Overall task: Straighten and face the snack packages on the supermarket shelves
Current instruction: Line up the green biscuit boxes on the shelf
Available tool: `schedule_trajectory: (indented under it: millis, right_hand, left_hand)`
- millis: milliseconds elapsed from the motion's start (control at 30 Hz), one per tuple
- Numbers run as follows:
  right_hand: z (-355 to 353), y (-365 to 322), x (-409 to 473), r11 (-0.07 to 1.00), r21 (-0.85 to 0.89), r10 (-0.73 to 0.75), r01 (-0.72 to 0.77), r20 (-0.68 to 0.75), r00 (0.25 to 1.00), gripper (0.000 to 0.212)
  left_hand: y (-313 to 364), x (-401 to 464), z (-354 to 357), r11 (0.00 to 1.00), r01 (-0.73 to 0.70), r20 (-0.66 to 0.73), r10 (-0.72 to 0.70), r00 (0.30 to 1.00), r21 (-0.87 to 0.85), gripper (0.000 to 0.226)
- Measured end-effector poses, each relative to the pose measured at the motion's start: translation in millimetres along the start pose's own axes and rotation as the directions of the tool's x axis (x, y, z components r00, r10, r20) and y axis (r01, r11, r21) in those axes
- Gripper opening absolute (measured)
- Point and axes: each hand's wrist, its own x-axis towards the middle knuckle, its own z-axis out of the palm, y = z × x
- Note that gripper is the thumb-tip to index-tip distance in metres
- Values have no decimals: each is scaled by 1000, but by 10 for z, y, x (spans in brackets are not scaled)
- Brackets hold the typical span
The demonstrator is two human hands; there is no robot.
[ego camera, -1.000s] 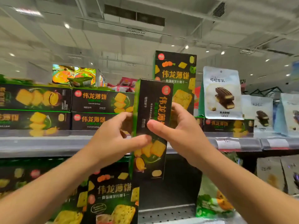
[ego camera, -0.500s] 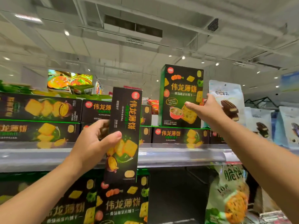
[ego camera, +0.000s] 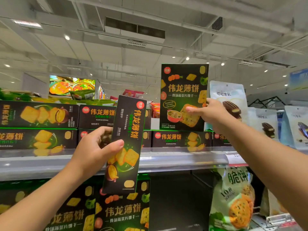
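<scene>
2 bare forearms are showing, with no sleeves, gloves, watch or rings appearing on them. The left hand (ego camera: 93,152) and right hand (ego camera: 210,112) are showing short, unpainted fingernails.

We count two hands (ego camera: 93,152) (ego camera: 211,112), one held box (ego camera: 125,144), one upright box (ego camera: 183,97), three white pouches (ego camera: 226,95) (ego camera: 265,124) (ego camera: 296,125).

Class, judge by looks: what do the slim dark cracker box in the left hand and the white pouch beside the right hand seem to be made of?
Slim dark cracker box: probably printed paperboard, slightly glossy; flat faces and crisp straight edges.
White pouch: likely flexible plastic film, soft sheen; sealed top edge with a hang hole and a slightly bulging face.
</scene>
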Motion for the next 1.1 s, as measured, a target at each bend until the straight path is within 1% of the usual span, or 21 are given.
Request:
schedule_trajectory:
  millis: [67,100,200,267,333,400,467,533,600,667,733,867,900,1000,1100]
  right_hand:
    - [-137,-99,-101,999,-11,-38,38,2,999,35]
    - [-220,-151,-181,998,-23,-58,58,-2,998,36]
    - [-509,-216,-517,993,12,-118,117,39,992,51]
    - [-694,-151,-799,989,61,-140,135,93,986,55]
    - [-808,41,-1085,990,63,-136,129,127,983,59]
    - [-831,327,-1368,996,36,-89,85,140,986,66]
    - [-780,655,-1627,1000,11,-25,23,158,987,69]
    - [-673,969,-1841,998,-51,34,-26,160,986,67]
    - [-527,1247,-1989,991,-128,63,-43,159,985,63]
    - [-357,1506,-2074,989,-131,93,-73,156,983,64]
    - [-175,1720,-2118,986,-102,147,-134,135,980,64]
    - [134,2034,-2110,980,-20,200,-199,117,973,68]
    - [195,2087,-2099,979,-25,205,-204,123,971,68]
    - [336,2189,-2065,964,-120,255,-238,155,954,62]
    - [444,2238,-1997,936,-150,343,-320,174,923,55]
  left_hand:
    - [25,6,25,1000,-10,-24,10,1000,21,67]
    - [38,13,48,999,-17,-26,18,999,32,73]
    - [86,47,190,999,-35,-11,35,999,13,76]
    - [120,51,307,998,-56,-14,55,998,-14,73]
    - [130,31,409,994,-78,-22,76,997,-75,55]
    - [115,1,484,989,-90,-39,86,996,-121,39]
    - [95,-11,528,987,-111,-58,105,993,-119,32]
    - [91,-8,548,983,-122,-71,113,991,-135,26]
    - [82,-11,552,982,-127,-77,117,990,-140,23]
    - [55,-24,549,985,-133,-57,127,990,-112,23]
    - [34,-34,542,988,-126,-31,123,992,-90,24]
    - [18,-42,526,989,-145,-11,144,989,-22,23]
    - [28,-45,528,989,-149,-12,149,989,-6,22]
    - [54,-56,529,989,-148,-14,148,989,22,20]
    - [60,-76,510,989,-146,-16,146,989,37,30]
